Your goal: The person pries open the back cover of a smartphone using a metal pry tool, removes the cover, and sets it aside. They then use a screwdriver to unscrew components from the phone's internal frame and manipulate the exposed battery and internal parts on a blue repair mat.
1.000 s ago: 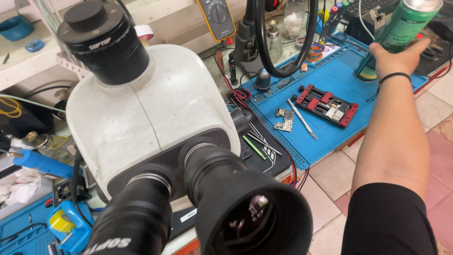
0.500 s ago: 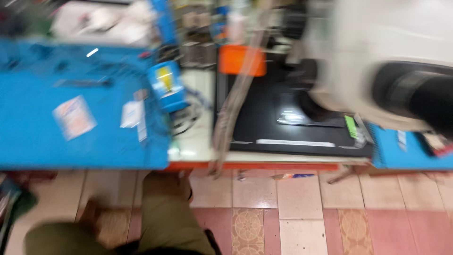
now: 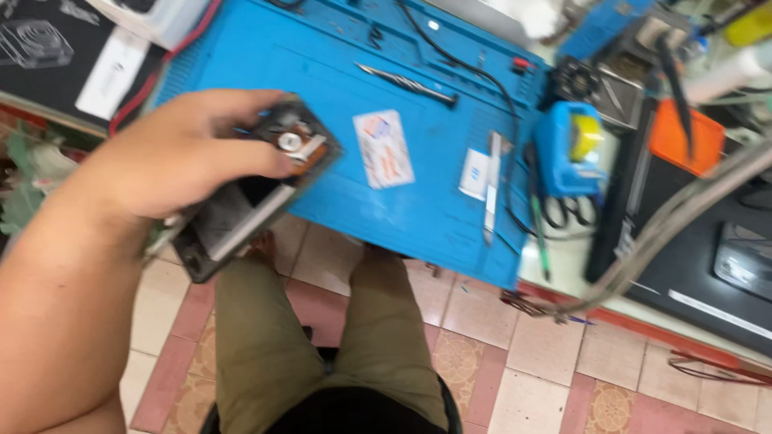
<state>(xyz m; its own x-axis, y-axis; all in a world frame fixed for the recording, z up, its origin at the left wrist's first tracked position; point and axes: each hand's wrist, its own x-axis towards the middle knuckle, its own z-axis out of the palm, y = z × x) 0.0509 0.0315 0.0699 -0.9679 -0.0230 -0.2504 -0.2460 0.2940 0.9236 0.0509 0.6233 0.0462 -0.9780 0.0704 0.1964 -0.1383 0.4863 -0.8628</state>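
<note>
Swinging away from the microscope, view showed left grip (image 3: pixel 173 157) clutching opened phone (image 3: pixel 249 189) beside blue mat (image 3: pixel 434 209); right grip unseen.

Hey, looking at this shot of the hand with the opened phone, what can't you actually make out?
Head view only:
- Opened phone: left hand covers its near side; inner parts blurred.
- Right hand: out of frame.
- White card on the blue mat: print too small.
- Grey cable: motion-blurred, cut off at the right edge.
</note>
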